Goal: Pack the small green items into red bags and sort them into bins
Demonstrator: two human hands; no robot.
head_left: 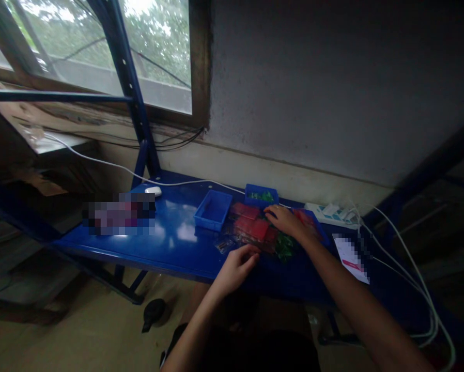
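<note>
Forearms (205,318), both bare, slanting in from seven and five o'clock over the glossy blue worktop (170,227). Left hand (234,268) at seven o'clock of the layered flat red plastic packets (251,226), fingers (250,249) curled toward two o'clock with only a narrow gap to the thumb; palm side hidden, so cannot tell any hold. Right hand (287,219) at two o'clock of the packets, back upward, fingers loosely bent toward ten o'clock; cannot tell touch from hover, nor any grip.

Beside the right wrist, at four o'clock, crinkled green plastic packets (285,249), outlines murky. Behind the right forearm, partly blocked, blue plastic tray (325,237) with red contents. At ten o'clock, blue rectangular plastic bin (210,226); at twelve, small blue plastic box (248,200) with green pieces, hard to separate. At eight, clear plastic bag (224,245), contents blurred. Farther out at nine, pixelated shape (119,213), unreadable.
</note>
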